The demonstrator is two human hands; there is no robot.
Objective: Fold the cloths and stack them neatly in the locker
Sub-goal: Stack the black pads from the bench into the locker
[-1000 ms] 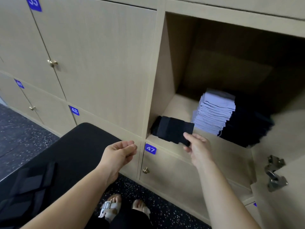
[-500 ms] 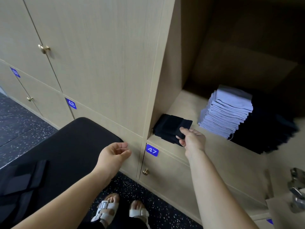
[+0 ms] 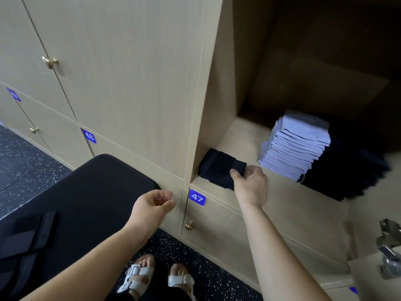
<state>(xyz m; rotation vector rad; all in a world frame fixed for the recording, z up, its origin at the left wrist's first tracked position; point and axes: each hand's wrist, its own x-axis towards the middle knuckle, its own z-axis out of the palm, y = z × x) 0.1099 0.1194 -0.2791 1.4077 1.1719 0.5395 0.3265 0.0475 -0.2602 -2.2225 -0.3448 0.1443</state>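
A: Status, near end first?
B: Feet in white sandals (image 3: 138,276) on the speckled floor (image 3: 26,170). Black padded bench (image 3: 91,192) to the left, with loose dark cloths (image 3: 23,244) lying on its near end.
A: Left hand?
B: Left hand (image 3: 152,208) is in the air past the bench end, in front of the lower doors. Fingers loosely curled, nothing in it.
A: Right hand?
B: Right hand (image 3: 251,187) reaches into the open locker (image 3: 286,196) above label 47 (image 3: 197,197). Thumb and fingers pinch the right end of a folded black cloth (image 3: 217,169).
A: Where does that cloth sit?
B: On the locker floor, front left corner, against the left wall and at the front edge. Well apart from the stacks.
A: Stacks?
B: Deeper in and to the right: a tall stack of folded light blue cloths (image 3: 297,146). Just beside it on the right is a stack of dark cloths (image 3: 347,179); they appear to touch. Can't count the dark layers, too dim.
A: Anything else?
B: Metal door hinge (image 3: 388,248) at the right edge. Brass knob (image 3: 188,225) on door 47, label 48 (image 3: 89,136) to the left, doors there closed.
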